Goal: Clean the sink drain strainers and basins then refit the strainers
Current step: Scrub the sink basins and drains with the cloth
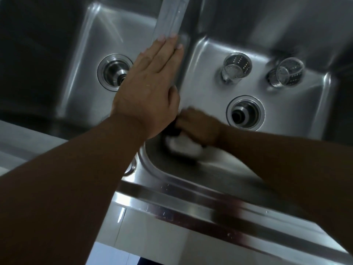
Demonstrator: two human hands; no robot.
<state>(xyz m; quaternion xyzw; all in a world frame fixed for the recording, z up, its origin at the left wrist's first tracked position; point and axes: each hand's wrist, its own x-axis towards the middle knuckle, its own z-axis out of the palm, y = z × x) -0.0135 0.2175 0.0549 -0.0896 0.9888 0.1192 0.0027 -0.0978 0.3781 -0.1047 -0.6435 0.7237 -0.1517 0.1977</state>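
Left hand (150,88) flat on divider (172,22); right hand (198,127) grips sponge (183,145).

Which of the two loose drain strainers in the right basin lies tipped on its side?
The right-hand strainer, nearer the basin's right wall, lies tipped with its open mouth facing the camera. The left one stands more upright.

I count two steel basins, left (91,31) and right (305,104); two open drains, left (114,72) and right (245,113); two loose strainer baskets (237,66) (289,72); two hands, left (150,88) and right (198,127); one white pad (184,145).
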